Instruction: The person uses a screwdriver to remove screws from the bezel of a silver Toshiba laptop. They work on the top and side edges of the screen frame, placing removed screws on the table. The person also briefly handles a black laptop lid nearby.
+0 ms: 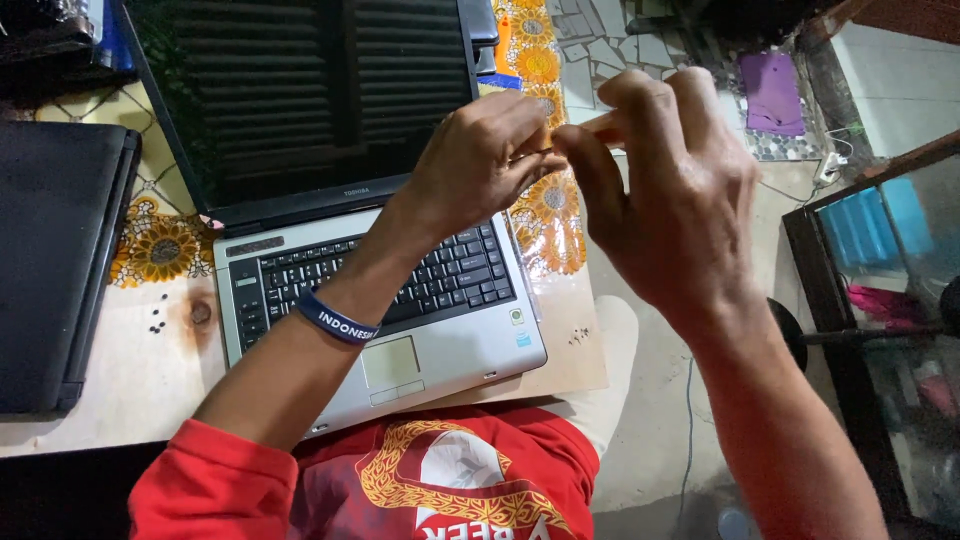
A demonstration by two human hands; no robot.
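A: What's hard to see?

B: The small thing (598, 127) between the two hands, upper centre. Only a short orange-tan sliver shows; fingers cover the rest, so I can't tell what kind of thing it is. Ends hidden.

A: Grip?

B: Left hand (480, 160) has fingertips pinched together at the thing's left end. Right hand (672, 190) is curled, back toward the camera, fingers closed over the thing. Both hands meet above the laptop's right edge, raised off the table.

A: Anything cut off?

B: Right forearm runs out the bottom right. The dark closed case (55, 265) at left is cropped by the frame edge.

A: Rest?

B: Silver laptop (450, 345) open, black keyboard, dark screen, centre-left. Blue wristband (335, 320) on the left wrist. Sunflower-print cloth (160, 250) under the laptop. Tiny dark specks, maybe screws, on the table lower left; too small to tell. Red shirt at the bottom.
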